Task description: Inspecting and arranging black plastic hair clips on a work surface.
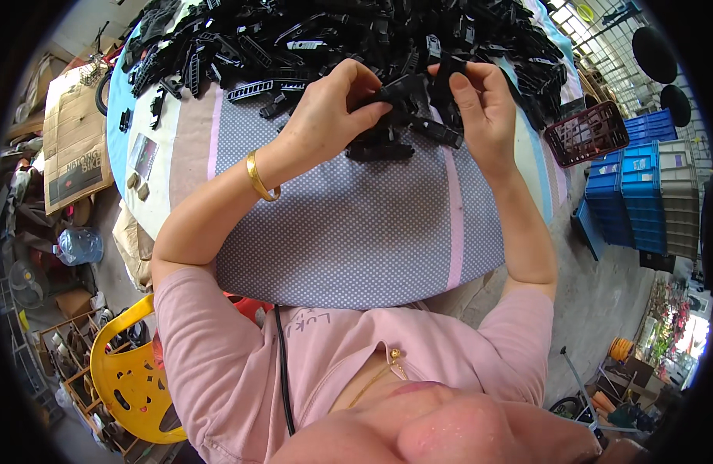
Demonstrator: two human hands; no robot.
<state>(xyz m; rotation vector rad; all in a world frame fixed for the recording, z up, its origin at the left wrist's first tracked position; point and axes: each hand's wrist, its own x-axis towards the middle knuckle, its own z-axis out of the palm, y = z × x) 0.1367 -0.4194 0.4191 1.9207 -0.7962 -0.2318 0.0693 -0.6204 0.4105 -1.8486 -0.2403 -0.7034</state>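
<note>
A large heap of black plastic parts (248, 50) covers the far side of the table. At its near edge my left hand (337, 108) is closed, thumb and fingers pinching a dark black plastic part (403, 91). My right hand (486, 112) is closed on another black plastic piece (447, 76), held upright between thumb and fingers. The two pieces are close together; whether they touch I cannot tell. Just below my hands lie a few loose black parts (379, 151) on the cloth. The exact kind of the parts is too dark to make out.
A patterned cloth (348, 240) covers the table. Small stones and a clear packet (144, 155) lie at its left. To the right are a dark red basket (587, 133) and stacked blue crates (642, 193). A yellow chair (132, 387) stands at lower left, near a water bottle (79, 246).
</note>
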